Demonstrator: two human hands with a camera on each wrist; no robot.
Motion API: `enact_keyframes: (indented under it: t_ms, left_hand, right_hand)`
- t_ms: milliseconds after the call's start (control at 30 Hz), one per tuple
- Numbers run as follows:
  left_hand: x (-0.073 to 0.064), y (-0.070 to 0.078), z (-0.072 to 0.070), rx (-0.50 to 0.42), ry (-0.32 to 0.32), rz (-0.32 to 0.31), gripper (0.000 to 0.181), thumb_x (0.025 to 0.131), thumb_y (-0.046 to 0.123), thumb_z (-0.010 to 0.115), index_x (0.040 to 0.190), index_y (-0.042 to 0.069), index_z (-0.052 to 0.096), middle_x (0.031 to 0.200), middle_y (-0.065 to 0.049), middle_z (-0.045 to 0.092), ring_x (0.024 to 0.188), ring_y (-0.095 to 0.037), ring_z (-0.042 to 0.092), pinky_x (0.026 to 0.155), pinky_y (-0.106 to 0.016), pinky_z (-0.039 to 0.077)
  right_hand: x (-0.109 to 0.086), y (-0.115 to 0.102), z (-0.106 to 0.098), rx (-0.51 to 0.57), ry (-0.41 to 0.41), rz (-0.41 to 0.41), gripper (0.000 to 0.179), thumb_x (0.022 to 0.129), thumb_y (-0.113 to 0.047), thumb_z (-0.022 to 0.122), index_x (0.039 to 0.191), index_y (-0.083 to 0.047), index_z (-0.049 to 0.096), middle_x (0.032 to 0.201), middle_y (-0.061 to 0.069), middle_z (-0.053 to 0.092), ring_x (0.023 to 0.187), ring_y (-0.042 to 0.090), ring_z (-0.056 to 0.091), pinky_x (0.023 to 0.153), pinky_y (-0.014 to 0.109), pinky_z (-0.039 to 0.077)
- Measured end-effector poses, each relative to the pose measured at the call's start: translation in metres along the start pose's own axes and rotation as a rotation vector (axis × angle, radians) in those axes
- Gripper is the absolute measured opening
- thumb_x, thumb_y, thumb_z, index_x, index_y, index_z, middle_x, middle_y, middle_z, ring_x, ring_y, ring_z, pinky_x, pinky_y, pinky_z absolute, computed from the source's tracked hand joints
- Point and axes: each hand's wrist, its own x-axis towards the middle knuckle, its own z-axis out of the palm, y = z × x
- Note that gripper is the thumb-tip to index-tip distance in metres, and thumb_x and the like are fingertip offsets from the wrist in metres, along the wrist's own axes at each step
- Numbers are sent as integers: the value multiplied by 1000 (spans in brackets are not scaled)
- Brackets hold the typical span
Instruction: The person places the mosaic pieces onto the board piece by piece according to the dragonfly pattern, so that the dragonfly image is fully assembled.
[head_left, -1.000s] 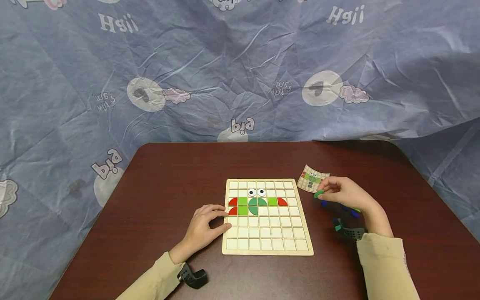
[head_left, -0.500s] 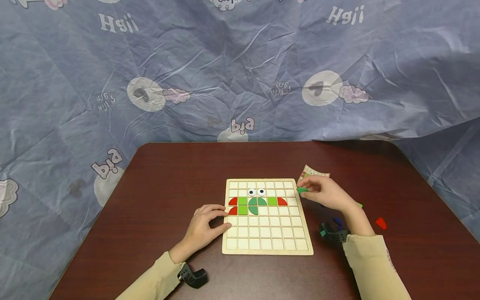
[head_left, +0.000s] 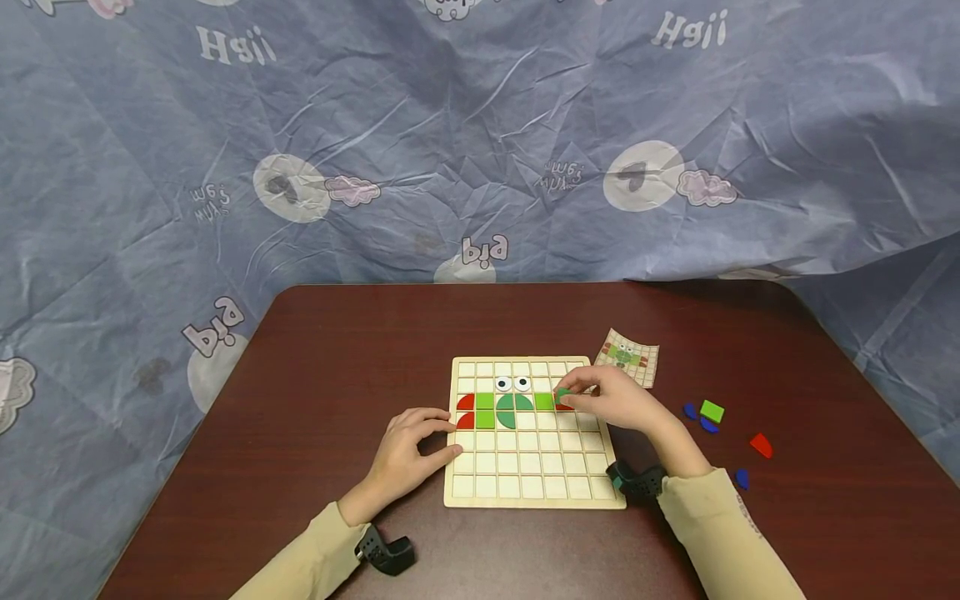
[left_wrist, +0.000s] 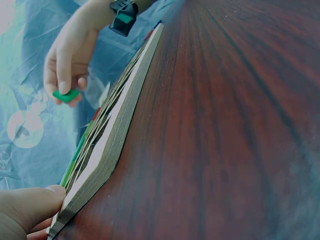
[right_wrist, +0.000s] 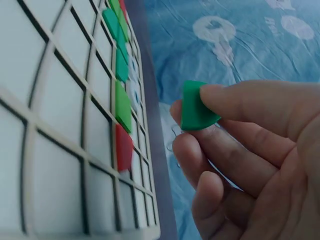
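My right hand (head_left: 611,398) pinches a dark green quarter-circle piece (right_wrist: 196,106) between thumb and fingers, held above the right part of the wooden grid board (head_left: 536,492). In the head view, the hand partly covers a red quarter-circle piece (right_wrist: 124,148) lying on the board. My left hand (head_left: 411,450) rests against the board's left edge, its thumb tip (left_wrist: 52,194) touching the rim. On the board lie two googly-eye pieces (head_left: 513,384), light green squares (head_left: 485,419), dark green quarter-circles (head_left: 506,420) and red quarter-circles (head_left: 466,421) at the left.
Behind the board's right corner lies a curled pattern card (head_left: 637,367) printed with a similar figure. Loose pieces lie to the right: a light green square (head_left: 712,411), several blue ones (head_left: 742,479) and a red quarter-circle (head_left: 762,445). A blue cloth (head_left: 420,167) hangs behind the table.
My right hand has moved left with the green piece, from beside the pattern card to over the board, uncovering the card and the loose pieces. The left hand stays at the board's edge.
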Motion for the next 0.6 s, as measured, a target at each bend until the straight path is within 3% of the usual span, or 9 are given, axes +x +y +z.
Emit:
enact_keyframes:
  t_ms: [267,600]
  left_hand:
    - [0,-1,0,6,-1,2,25,76,30,78,95,15,73,109,-1,64,106,-17,54,90,-46,37]
    - [0,-1,0,-3,-1,0,26,76,29,78,96,14,73,110,-1,64,107,-17,54,90,-46,37]
  right_hand:
    - [7,-3,21,110,-27,8,18,88,-17,67,102,-7,62,90,4,69,84,18,63,75,35,50]
    - [12,-6,43,41,36,5,16,86,-15,68,101,-9,71,85,-5,66,73,10,60,65,27,49]
